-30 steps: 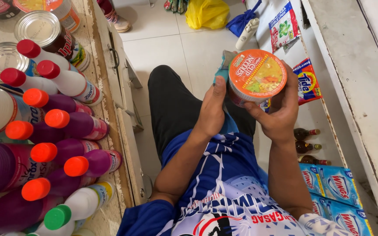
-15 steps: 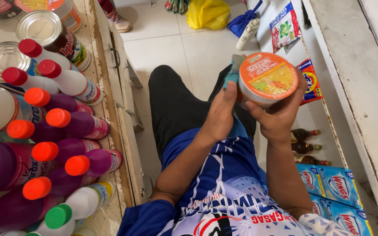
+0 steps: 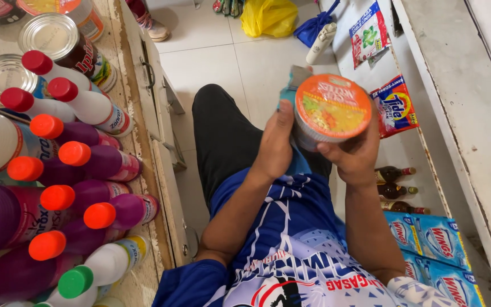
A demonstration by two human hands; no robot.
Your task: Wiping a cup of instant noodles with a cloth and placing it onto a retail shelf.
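Along the left stands a wooden counter [image 3: 143,142] crowded with purple bottles [image 3: 95,162] capped in orange, white bottles with red caps [image 3: 89,108] and a few round tins [image 3: 49,37] toward its far corner.

Over the lap, the left hand [image 3: 274,145] lies flat against the near-left side of a cup of instant noodles [image 3: 332,108], fingers pressed together up its wall, with a bluish cloth or packet [image 3: 294,79] caught between palm and cup; I cannot tell just what that is. The cup is tipped so its orange lid faces up toward the head, its long axis running away from the body. The right hand [image 3: 356,156] cradles the cup from below and right, thumb across the near rim, fingers curled round the far side. Both hands touch the cup; the right carries more of it.

On the right, a white shelf [image 3: 410,159] holds detergent sachets [image 3: 396,105], small dark bottles [image 3: 396,190] and blue boxes [image 3: 427,239] at its near end.
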